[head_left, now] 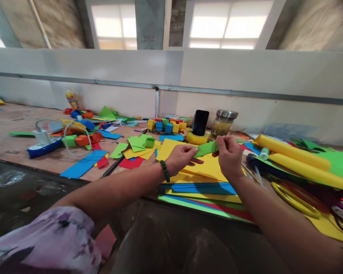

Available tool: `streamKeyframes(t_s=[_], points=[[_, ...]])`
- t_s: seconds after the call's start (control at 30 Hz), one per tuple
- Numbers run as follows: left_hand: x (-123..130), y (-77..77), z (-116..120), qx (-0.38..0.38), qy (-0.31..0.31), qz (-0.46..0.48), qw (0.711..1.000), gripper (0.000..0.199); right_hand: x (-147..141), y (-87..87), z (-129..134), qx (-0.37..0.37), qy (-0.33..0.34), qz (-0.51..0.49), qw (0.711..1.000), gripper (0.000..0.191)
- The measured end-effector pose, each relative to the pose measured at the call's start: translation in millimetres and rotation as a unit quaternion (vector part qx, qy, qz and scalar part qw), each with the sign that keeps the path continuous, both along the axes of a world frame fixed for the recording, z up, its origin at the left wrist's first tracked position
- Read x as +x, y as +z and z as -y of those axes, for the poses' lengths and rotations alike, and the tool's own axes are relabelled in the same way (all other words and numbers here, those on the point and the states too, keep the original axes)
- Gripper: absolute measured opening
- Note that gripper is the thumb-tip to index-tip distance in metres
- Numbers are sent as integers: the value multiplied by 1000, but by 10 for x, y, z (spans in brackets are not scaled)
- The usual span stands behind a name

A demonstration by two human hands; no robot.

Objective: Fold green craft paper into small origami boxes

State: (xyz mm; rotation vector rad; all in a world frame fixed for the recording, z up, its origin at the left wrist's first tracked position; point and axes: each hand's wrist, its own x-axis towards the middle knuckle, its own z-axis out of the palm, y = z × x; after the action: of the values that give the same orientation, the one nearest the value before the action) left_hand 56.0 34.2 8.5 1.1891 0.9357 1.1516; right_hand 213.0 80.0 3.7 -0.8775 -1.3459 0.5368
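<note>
A narrow green strip of foam or card is stretched between my two hands, above a stack of coloured sheets. My left hand pinches its left end between thumb and finger. At the other end, my right hand grips the strip with closed fingers. Below lies a yellow sheet on top of the stack, with blue, red and green sheet edges showing at the front. A small green open box sits on loose green and yellow pieces left of my hands.
Behind my hands stand a phone on a yellow roll and a lidded glass jar. Small coloured boxes cluster further back. Rolled yellow sheets lie right, near yellow-handled scissors. A power strip with a white cable is left.
</note>
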Motion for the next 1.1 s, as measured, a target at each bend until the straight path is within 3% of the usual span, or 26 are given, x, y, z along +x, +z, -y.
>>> streamKeyframes(t_s=[0.1, 0.2, 0.3, 0.43, 0.5, 0.6, 0.73, 0.87, 1.1], points=[[-51, 35, -52, 58, 82, 31, 994, 13, -4, -3, 23, 13, 28, -35, 999, 31], [-111, 47, -103, 117, 126, 58, 983, 11, 15, -8, 31, 55, 37, -21, 998, 27], [-149, 17, -131, 196, 132, 56, 970, 16, 57, 6, 32, 127, -18, 61, 990, 19], [-150, -53, -114, 291, 130, -31, 947, 20, 106, 65, 83, 274, -117, 228, 927, 11], [-140, -78, -96, 331, 124, -87, 931, 18, 104, 93, 125, 328, -110, 299, 889, 12], [-132, -87, -77, 377, 123, -142, 907, 15, 71, 112, 175, 349, -80, 349, 866, 3], [-136, -81, -78, 388, 130, -159, 899, 16, 28, 101, 190, 348, -45, 355, 867, 5], [-132, -92, -86, 390, 132, -160, 897, 14, 9, 87, 197, 306, -29, 333, 891, 6], [-112, -59, -54, 310, 66, -52, 947, 32, -18, 116, 291, 234, -28, 280, 931, 13]])
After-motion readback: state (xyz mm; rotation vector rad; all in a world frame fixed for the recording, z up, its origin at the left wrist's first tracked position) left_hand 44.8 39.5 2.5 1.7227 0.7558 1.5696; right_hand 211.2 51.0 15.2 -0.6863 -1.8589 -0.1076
